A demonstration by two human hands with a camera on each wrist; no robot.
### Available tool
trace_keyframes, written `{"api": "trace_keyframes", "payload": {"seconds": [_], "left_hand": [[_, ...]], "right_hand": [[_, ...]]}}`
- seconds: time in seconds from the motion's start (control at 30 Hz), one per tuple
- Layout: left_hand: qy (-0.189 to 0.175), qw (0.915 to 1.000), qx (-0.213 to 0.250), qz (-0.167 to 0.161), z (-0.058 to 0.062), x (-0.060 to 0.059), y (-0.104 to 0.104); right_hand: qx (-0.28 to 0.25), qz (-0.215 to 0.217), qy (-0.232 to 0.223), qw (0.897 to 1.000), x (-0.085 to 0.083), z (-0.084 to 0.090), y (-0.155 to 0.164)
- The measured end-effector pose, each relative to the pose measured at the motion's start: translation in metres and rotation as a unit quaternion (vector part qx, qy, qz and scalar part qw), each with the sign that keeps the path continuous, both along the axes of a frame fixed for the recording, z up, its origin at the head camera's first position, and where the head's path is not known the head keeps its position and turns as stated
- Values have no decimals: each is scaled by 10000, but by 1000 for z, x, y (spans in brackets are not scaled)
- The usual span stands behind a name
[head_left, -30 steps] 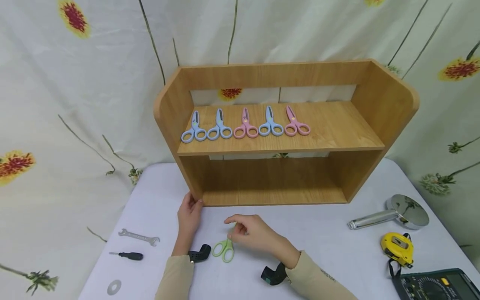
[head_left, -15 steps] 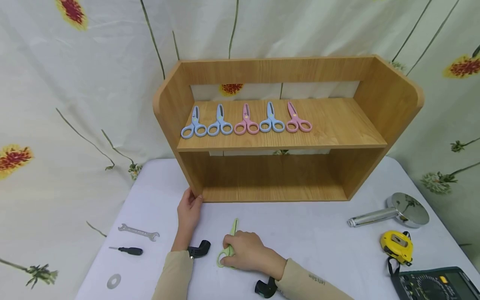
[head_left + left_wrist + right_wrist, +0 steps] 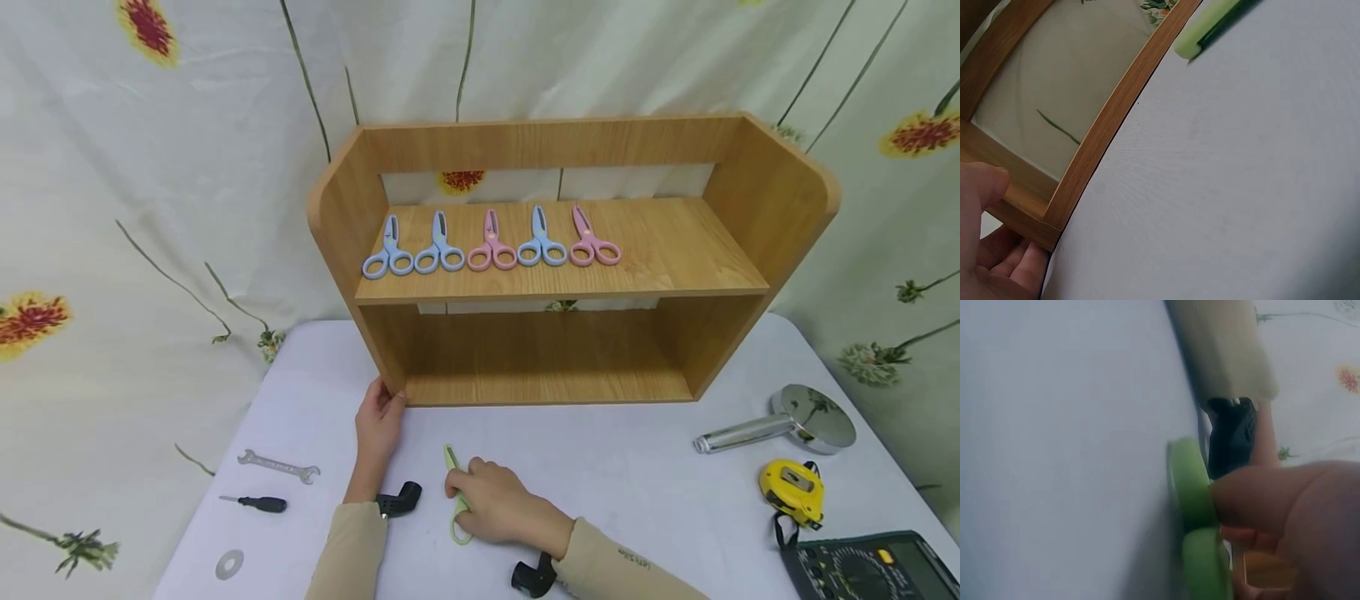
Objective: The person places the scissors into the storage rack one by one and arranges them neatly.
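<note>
A pair of green scissors (image 3: 452, 461), its blades pointing away from the person, is in my right hand (image 3: 495, 500) over the front middle of the table. Thumb and fingers pinch it by the handles, hiding its middle part. In the right wrist view the green handle loops (image 3: 1191, 481) stand on edge beside the thumb; the left wrist view catches the green blade tip (image 3: 1200, 37). My left hand (image 3: 378, 425) grips the lower left corner of a wooden shelf (image 3: 675, 250), thumb inside the side panel and fingers outside. Blue scissors (image 3: 440, 246) and pink scissors (image 3: 491, 243) lie in a row on the upper board.
Left on the white table (image 3: 600, 475) are a wrench (image 3: 277, 465), a screwdriver (image 3: 258, 503) and a washer (image 3: 229, 564). To the right lie a shower head (image 3: 813, 419), a yellow tape measure (image 3: 793, 490) and a multimeter (image 3: 862, 567). A floral cloth (image 3: 225, 167) hangs behind.
My right hand has come down and taken hold of the green scissors, which lay on the table. Their blades have since swung to the left. My left hand keeps its place at the shelf.
</note>
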State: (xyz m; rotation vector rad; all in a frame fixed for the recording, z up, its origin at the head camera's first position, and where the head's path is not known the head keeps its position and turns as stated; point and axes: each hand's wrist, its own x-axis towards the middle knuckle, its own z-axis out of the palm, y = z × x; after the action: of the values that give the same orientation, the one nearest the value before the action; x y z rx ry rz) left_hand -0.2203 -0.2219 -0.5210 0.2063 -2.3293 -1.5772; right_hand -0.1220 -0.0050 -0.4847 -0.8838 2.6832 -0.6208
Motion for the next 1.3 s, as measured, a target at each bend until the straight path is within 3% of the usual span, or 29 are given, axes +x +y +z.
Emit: {"api": "trace_keyframes", "payload": {"seconds": [0.2, 0.43, 0.9, 1.3], "left_hand": [[-62, 10000, 32, -22, 2, 2, 1], [-209, 9997, 64, -52, 4, 2, 2], [-208, 9998, 24, -38, 3, 1, 1], [-108, 9999, 73, -46, 0, 0, 1]], "right_hand": [[-627, -94, -464, 9969, -9, -1, 9], [-1195, -178, -537, 9912, -20, -1, 17], [-1389, -65, -1138, 9837, -23, 1, 19], [-1518, 61, -1307, 9797, -24, 2, 22]]}}
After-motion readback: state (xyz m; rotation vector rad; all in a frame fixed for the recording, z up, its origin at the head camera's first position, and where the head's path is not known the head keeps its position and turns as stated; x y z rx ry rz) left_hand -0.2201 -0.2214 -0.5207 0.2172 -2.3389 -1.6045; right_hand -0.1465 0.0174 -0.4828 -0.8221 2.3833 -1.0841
